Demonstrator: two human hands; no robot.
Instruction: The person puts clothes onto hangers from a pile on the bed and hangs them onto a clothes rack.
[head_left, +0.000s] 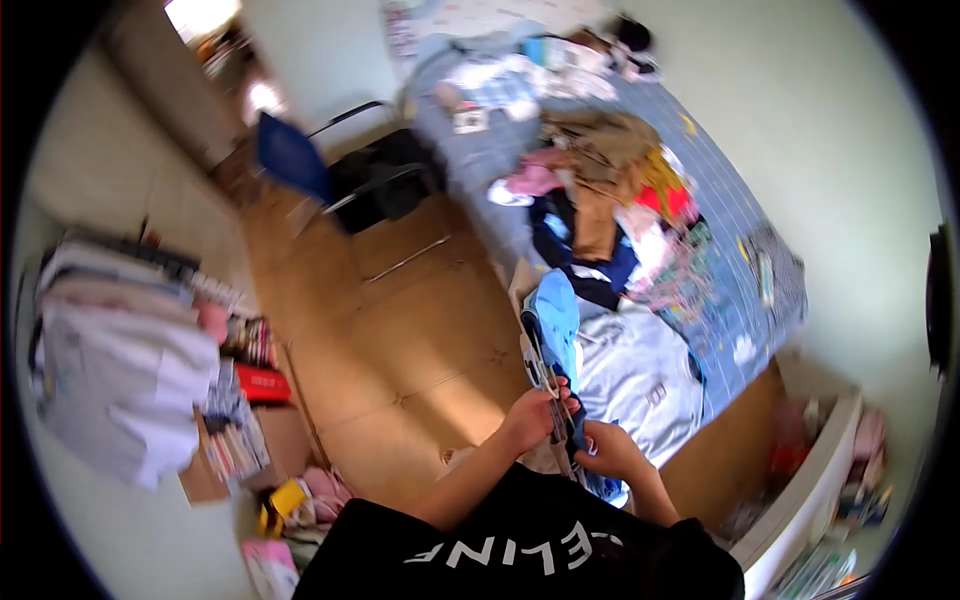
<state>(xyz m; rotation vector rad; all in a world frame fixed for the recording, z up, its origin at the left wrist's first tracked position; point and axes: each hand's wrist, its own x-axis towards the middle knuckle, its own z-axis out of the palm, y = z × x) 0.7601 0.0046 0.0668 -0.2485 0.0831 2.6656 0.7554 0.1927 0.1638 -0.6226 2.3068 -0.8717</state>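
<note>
My left hand (532, 418) is closed around a narrow upright bundle with pale and dark edges, including a white curved strip (537, 368) that looks like part of a hanger. My right hand (612, 450) is just beside it, fingers bent against dark blue cloth; its fingertips are partly hidden. A light blue garment (556, 305) rises from the bundle above both hands. Beyond the hands, a light grey garment (640, 365) is spread on the near end of the bed (735, 300).
A mixed heap of clothes (595, 215) lies mid-bed. A black chair with a blue panel (292, 160) stands left on the tiled floor (430, 330). Hanging clothes (125, 370), a cardboard box (285, 450) and a red box (262, 383) line the left wall. A white-edged unit (800, 500) stands at right.
</note>
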